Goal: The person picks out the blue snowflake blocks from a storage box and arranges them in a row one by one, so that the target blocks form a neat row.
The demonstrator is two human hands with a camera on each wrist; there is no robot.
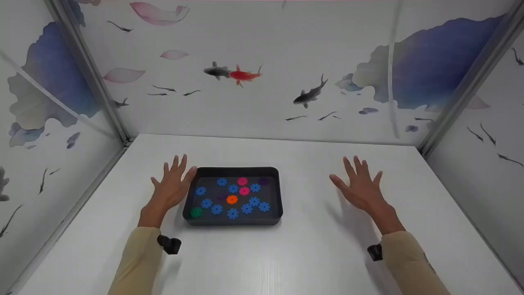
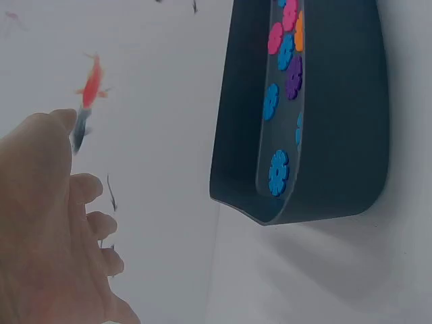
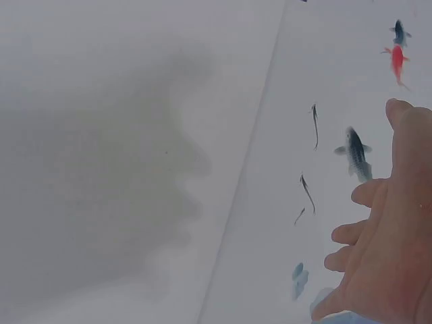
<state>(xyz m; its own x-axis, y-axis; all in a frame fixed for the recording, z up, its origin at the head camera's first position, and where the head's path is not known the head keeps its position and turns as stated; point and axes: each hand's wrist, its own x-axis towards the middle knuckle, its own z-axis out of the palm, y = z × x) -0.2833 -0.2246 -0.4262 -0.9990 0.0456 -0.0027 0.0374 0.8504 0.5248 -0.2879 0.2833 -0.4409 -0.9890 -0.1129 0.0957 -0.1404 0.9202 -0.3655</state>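
My left hand is held with fingers spread at the left side of a dark grey tray; its thumb overlaps the tray's back left corner in the head view. Well to the right of the tray, my right hand hovers with spread fingers over the table, holding nothing. Flat flower-shaped plastic discs lie scattered in the tray: several blue discs, two pink discs, an orange disc, a green disc in the front left corner, and dark purple ones, one seen clearly as a purple disc.
The white table is enclosed by a back wall and side walls printed with fish, petals and blue leaves. Metal posts stand at the back corners. Small black wrist cameras sit at both sleeves.
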